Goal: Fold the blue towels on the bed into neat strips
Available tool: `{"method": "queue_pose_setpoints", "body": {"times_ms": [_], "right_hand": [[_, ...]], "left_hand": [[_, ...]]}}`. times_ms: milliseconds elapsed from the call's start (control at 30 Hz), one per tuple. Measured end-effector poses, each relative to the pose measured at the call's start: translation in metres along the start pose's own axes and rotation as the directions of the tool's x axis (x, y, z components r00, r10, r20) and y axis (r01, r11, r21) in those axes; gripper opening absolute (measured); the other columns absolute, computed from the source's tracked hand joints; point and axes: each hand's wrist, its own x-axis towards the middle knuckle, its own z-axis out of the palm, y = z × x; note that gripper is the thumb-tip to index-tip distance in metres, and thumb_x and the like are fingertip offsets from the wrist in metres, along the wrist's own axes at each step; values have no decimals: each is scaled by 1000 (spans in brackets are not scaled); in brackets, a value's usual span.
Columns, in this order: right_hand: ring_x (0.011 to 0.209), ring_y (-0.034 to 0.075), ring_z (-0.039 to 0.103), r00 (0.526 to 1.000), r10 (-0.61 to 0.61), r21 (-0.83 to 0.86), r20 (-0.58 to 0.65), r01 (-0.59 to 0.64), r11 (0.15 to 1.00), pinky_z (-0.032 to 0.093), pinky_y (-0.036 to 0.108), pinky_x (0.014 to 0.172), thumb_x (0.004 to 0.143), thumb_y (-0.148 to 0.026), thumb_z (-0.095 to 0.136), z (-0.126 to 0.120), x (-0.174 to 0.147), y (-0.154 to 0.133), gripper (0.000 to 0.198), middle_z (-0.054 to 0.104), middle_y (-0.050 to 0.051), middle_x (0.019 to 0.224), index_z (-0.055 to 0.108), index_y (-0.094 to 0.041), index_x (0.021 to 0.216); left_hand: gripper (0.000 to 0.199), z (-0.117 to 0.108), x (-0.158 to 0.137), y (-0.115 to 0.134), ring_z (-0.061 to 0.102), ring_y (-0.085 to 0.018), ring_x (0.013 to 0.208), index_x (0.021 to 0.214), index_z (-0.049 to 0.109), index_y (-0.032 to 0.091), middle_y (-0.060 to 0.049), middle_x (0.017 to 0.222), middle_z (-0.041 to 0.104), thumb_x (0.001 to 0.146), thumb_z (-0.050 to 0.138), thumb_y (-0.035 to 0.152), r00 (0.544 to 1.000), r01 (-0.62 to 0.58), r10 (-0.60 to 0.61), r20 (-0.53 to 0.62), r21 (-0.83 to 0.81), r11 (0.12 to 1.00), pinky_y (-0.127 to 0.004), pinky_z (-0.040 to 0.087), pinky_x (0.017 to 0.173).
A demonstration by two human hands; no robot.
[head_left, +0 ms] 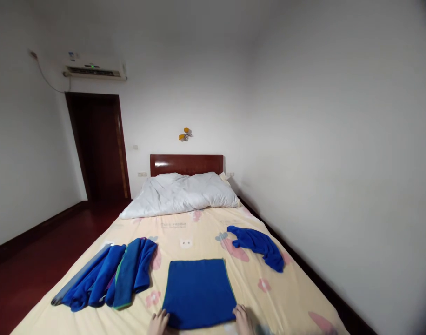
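Cream patterned bedding stretches before a brown headboard in the head view. Near the front, a flat blue cloth lies between left hand and right hand, fingers curled at its near corners; whether they pinch it, I cannot tell. Bunched cloths lie left, a crumpled cloth right.

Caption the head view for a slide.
Left hand and right hand at the near corners of a flat blue cloth on a bedsheet.

Blue cloths obstruct beyond and left of the left grip; open bed separates the right grip from a crumpled cloth.
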Motion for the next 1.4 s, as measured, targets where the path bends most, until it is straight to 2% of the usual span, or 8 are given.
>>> {"method": "queue_pose_setpoints", "body": {"times_ms": [133, 233, 400, 633, 833, 933, 1067, 1400], "right_hand": [[110, 28, 71, 989, 46, 68, 138, -56, 996, 58, 38, 97, 67, -12, 47, -27, -10, -8, 44, 76, 6, 106, 80, -32, 89], [110, 28, 70, 993, 48, 201, 111, -69, 977, 55, 39, 102, 64, -11, 51, -40, -23, -8, 41, 75, 8, 106, 79, -28, 89], [106, 30, 71, 996, 94, 487, -6, -80, 870, 53, 46, 102, 61, -13, 56, -34, -39, -5, 31, 77, 10, 101, 77, -22, 81], [104, 30, 73, 961, 178, 591, 212, -271, 760, 50, 49, 105, 64, -19, 57, -30, -25, -13, 32, 79, 9, 98, 80, -22, 86], [100, 27, 72, 961, 163, 607, 223, -267, 748, 52, 43, 100, 69, -25, 59, -59, -16, -24, 28, 79, 9, 98, 80, -20, 87], [77, 22, 69, 949, 227, 620, 217, -314, 719, 56, 34, 76, 73, -33, 60, -64, -14, -22, 34, 78, 7, 87, 79, -17, 96], [55, 16, 56, 920, 319, 639, 228, -388, 664, 45, 27, 55, 73, -48, 68, -66, -16, -17, 47, 66, 2, 61, 77, -11, 100], [74, 24, 67, 895, 385, 644, 227, -434, 630, 53, 32, 68, 60, -65, 77, -64, -17, -10, 56, 73, 8, 74, 76, -15, 85]], "left_hand": [[66, -1, -20, -13, 52, -23, 137, 129, 68, 32, -3, 142, 62, 78, 38, 3, 998, -38, 36, -61, -45, 998, -40, 39, 118], [54, 0, -37, -20, 63, -25, 124, 113, 74, 35, -2, 126, 71, 76, 45, 8, 977, -130, 86, -193, -230, 965, -40, 47, 111], [35, 1, -48, -20, 72, -26, 101, 91, 75, 26, -6, 100, 77, 65, 54, 16, 956, -219, 28, -293, -644, 733, -36, 57, 92], [38, 1, -36, -15, 71, -30, 108, 83, 76, 23, -8, 103, 78, 56, 50, 28, 979, -148, -66, -191, -899, 412, -43, 54, 100], [41, -18, -47, -11, 71, -31, 101, 89, 77, 19, -10, 99, 78, 67, 52, 44, 980, -98, -124, -154, -923, 371, -44, 54, 96], [43, -23, -45, -8, 70, -30, 97, 90, 75, 18, -10, 97, 78, 71, 55, 50, 971, -55, -199, -131, -935, 351, -39, 56, 86], [45, -25, -43, -7, 67, -25, 77, 78, 69, 16, -8, 76, 72, 76, 53, 58, 966, -25, -231, -115, -933, 360, -32, 53, 69], [41, -23, -48, -14, 60, -21, 66, 68, 64, 18, -3, 60, 62, 74, 57, 59, 962, 7, -254, -99, -922, 387, -28, 45, 60]]}}
